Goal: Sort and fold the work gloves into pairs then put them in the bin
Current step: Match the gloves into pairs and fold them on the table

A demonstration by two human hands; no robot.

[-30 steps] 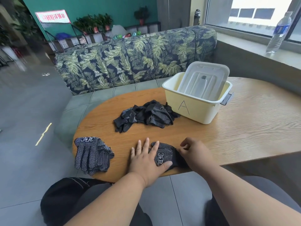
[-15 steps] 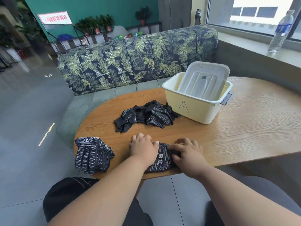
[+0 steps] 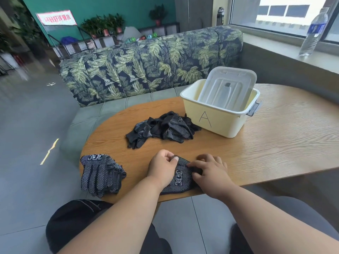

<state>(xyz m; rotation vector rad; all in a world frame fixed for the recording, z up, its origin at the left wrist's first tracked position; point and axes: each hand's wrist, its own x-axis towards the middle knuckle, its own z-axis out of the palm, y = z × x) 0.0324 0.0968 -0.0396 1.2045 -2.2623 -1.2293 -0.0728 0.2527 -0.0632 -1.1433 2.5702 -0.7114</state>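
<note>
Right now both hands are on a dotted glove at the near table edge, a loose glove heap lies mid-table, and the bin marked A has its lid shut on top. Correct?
Not quite. The lid is not shut; it stands tilted inside the open bin, as the head view shows. The rest holds: left hand and right hand are on the dotted glove, and the glove heap lies mid-table.

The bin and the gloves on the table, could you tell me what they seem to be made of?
The bin looks like smooth moulded plastic, pale yellow with a slight sheen and rounded rim. The gloves under the hands look like dark knitted fabric with small white grip dots, probably rubber or PVC; they crease softly. The table shows wood grain, possibly veneer or laminate.
</note>
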